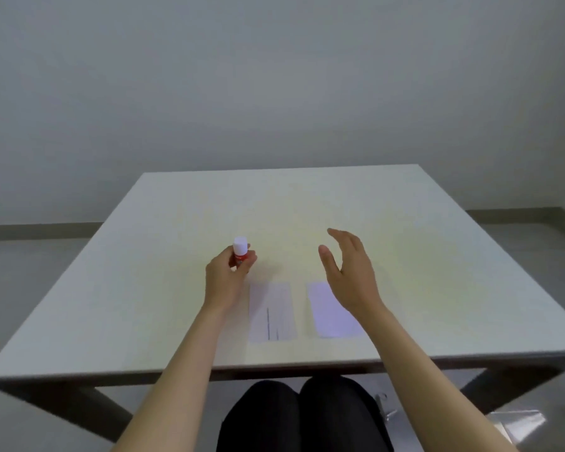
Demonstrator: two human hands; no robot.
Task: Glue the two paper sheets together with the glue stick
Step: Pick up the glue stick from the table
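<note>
Red glue stick (240, 254), still capped, sits clamped in the left hand (224, 278); right hand (348, 267) hovers spread and empty. Uncapping likely comes next, before the two sheets (271, 311).

Premises present as a plain office or test room rather than a home. Evidence: a bare, unadorned grey wall (274, 76); a pale floor (30, 256) edged by a low skirting strip (30, 230); one plain white counter (437, 272) on dark angled legs (108, 407). Its top carries only stationery. No domestic furnishing shows anywhere in view.
</note>
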